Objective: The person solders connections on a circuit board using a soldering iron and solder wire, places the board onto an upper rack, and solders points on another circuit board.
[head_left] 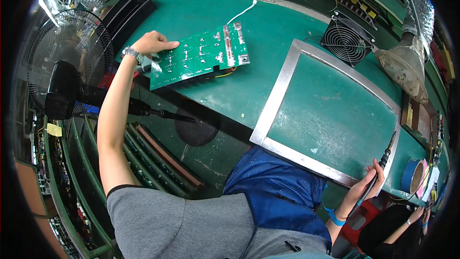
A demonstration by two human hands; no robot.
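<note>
My left hand (pixel 152 43), a metal watch on its wrist, grips the far left edge of a green circuit board (pixel 191 57) with the thumb on top. The board lies solder side up at the table's near left edge, with shiny solder joints and a broad soldered strip at its right end. Dark parts show beneath it, and a white cable (pixel 242 11) runs from its far side. In my right hand (pixel 365 186), at the lower right, is a soldering iron (pixel 385 157), its tip pointing up and away over the metal frame. A blue band circles that wrist.
A silver metal frame (pixel 274 103) lies on the green table (pixel 211 12). Behind it stand a small black fan (pixel 348 40) and a fume hood (pixel 407 69). Blue tape (pixel 410 175) sits at right, near another person's hands (pixel 416 216). A large fan (pixel 67 62) and board racks (pixel 86 163) are left.
</note>
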